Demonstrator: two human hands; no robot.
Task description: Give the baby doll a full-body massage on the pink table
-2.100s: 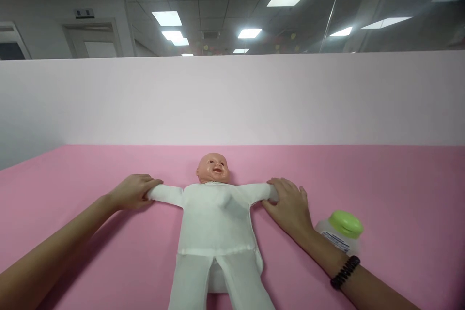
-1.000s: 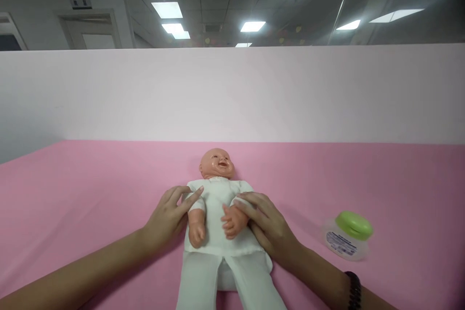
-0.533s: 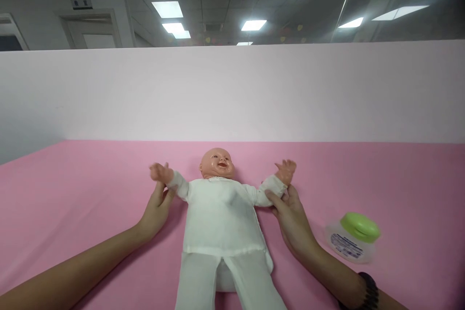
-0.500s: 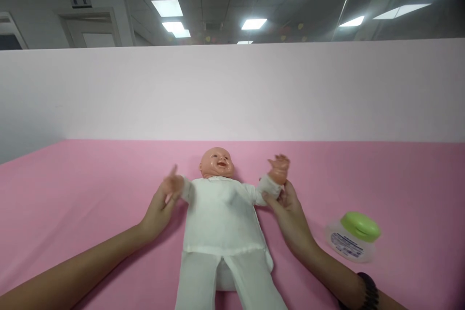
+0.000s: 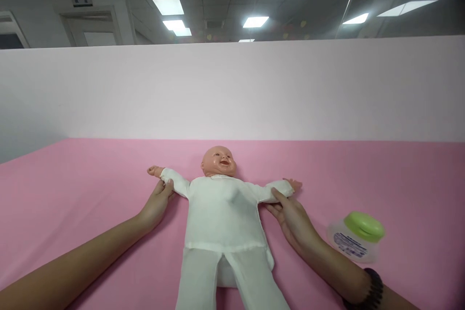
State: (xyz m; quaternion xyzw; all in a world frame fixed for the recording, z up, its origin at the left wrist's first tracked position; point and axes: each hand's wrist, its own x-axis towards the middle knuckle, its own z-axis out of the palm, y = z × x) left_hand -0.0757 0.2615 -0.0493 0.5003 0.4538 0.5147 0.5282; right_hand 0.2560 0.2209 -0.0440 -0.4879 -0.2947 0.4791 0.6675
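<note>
A baby doll [image 5: 221,208] in a white suit lies on its back on the pink surface [image 5: 80,179], head away from me, both arms spread out to the sides. My left hand [image 5: 156,203] holds the doll's arm on the left side near the wrist. My right hand [image 5: 292,218] grips the sleeve of the doll's other arm from below. The doll's legs run off the bottom edge of the view.
A small clear jar with a green lid [image 5: 358,237] lies tilted on the pink surface, right of my right forearm. A pale partition wall [image 5: 232,92] closes off the far edge. A dark bracelet [image 5: 370,290] sits on my right wrist.
The doll's arms were folded onto its chest a second ago. I have since lifted them and spread them out flat to both sides.
</note>
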